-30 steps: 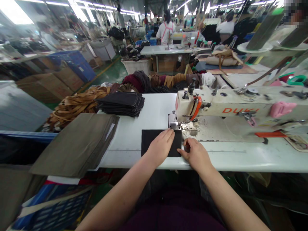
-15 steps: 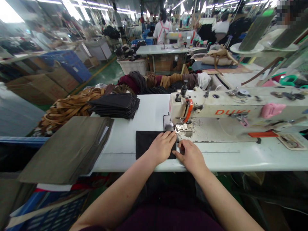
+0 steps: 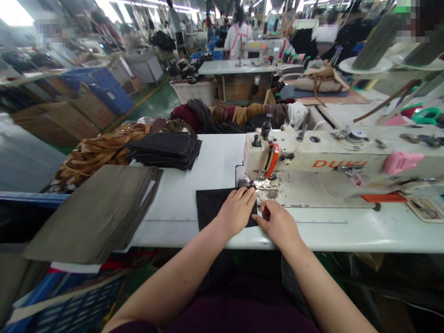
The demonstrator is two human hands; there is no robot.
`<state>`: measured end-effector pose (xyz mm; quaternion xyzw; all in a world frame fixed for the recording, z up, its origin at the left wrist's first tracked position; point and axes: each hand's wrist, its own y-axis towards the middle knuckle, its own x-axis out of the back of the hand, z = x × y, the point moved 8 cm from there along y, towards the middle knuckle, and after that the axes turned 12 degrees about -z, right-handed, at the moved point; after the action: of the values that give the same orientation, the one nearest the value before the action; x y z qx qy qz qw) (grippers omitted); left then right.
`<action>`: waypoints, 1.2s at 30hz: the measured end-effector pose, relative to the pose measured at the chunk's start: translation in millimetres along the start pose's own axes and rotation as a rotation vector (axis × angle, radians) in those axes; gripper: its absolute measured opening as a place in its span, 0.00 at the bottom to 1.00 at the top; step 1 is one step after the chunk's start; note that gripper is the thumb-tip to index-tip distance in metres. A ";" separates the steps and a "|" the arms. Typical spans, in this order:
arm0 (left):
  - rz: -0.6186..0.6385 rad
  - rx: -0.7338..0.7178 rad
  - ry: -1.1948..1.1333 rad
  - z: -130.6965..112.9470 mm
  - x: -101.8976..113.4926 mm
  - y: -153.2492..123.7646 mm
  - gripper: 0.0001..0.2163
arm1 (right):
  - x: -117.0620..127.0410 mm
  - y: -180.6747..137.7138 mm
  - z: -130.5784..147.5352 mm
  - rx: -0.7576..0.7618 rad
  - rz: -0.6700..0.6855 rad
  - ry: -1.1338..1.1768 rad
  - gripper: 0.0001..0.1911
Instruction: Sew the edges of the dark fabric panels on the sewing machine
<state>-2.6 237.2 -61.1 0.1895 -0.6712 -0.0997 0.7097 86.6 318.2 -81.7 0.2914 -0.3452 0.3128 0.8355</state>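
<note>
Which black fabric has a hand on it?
The flat piece under the left hand, beside the sewing machine; the other black pieces lie stacked, untouched.

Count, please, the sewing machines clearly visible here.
2: the near sewing machine by the right hand, the far sewing machine on another table. More may be hidden in the background.

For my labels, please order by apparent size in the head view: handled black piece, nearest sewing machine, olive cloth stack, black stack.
1. Sewing machine
2. Olive cloth stack
3. Black stack and black piece: unsure, left hand hides part
</note>
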 end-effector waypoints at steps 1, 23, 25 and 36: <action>0.004 0.000 0.002 0.3 -0.5 0.2 0.20 | -0.1 0.3 0.0 -0.001 0.006 -0.002 0.10; -0.050 0.079 -0.085 8.9 -8.8 -1.6 0.22 | 5.5 -2.4 2.9 -0.015 -0.031 0.005 0.10; -0.057 0.073 -0.087 9.5 -8.7 -0.5 0.21 | 5.8 -3.7 5.3 0.017 -0.044 0.010 0.15; -0.048 0.074 -0.099 11.7 -11.8 -1.0 0.23 | 5.8 -10.4 8.1 0.097 -0.084 0.010 0.17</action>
<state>-15.0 239.3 -72.0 0.2266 -0.7038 -0.1011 0.6656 94.1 307.8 -75.3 0.3441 -0.3130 0.2952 0.8346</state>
